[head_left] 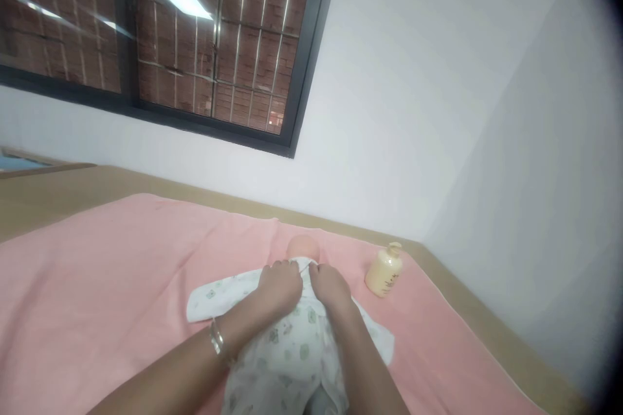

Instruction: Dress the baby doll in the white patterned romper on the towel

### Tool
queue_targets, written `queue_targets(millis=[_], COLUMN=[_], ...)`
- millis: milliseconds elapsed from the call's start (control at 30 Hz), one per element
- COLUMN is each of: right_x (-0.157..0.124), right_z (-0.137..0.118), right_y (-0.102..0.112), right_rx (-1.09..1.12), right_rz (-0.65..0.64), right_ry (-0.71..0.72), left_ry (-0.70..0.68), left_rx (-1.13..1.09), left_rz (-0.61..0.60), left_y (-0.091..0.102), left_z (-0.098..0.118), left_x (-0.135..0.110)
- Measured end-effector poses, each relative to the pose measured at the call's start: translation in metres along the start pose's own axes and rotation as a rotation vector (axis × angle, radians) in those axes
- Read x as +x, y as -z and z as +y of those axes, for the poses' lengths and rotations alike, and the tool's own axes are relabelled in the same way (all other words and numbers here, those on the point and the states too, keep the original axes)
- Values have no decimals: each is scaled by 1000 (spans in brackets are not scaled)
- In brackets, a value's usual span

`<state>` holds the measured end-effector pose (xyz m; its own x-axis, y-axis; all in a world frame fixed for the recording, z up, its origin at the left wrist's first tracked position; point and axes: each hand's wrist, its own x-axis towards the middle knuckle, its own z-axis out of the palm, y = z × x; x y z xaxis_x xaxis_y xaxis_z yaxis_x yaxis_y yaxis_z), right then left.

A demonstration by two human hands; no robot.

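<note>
What looks like a baby doll lies on a pink blanket, its round head (302,247) pointing away from me. It wears a white baby garment (294,343) with a green and grey print, the sleeves spread to both sides. My left hand (282,286), with a silver bracelet at the wrist, is closed on the garment's left edge just below the neck. On the other side of the neckline, my right hand (331,285) pinches the cloth too. The fingertips are partly hidden, and my forearms cover the garment's sides.
A cream pump bottle (384,270) stands on the pink blanket (146,259), right of the garment. Beyond the blanket runs the tan edge of the table (195,192), against a white wall (389,110). A dark-framed window (292,117) with bars is above at left.
</note>
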<state>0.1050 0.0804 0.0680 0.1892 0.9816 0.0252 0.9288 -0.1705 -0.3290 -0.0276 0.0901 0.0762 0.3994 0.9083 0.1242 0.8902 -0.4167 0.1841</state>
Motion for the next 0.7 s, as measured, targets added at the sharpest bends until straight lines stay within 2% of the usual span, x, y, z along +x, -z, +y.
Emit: queue_targets(millis=[67, 167, 267, 367, 467, 600, 700], right_x=[4, -3, -18, -27, -18, 3, 8], right_z=[3, -1, -12, -19, -14, 4, 8], right_y=[-1, 2, 11, 15, 9, -5, -8], right_rx=[35, 2, -36, -32, -27, 75, 74], right_rz=[-19, 8, 36, 32, 36, -7, -27], right_ry=[-2, 28, 73, 94, 64, -19, 13], left_ry=[-16, 22, 78, 59, 41, -18, -89], left_rx=[22, -49, -215, -296, -236, -16, 44], left_rz=[27, 55, -4, -55, -12, 115, 162], left_y=[-1, -8, -13, -13, -12, -17, -21], left_z=[3, -6, -22, -30, -24, -5, 2], left_x=[-1, 7, 19, 24, 18, 4, -1])
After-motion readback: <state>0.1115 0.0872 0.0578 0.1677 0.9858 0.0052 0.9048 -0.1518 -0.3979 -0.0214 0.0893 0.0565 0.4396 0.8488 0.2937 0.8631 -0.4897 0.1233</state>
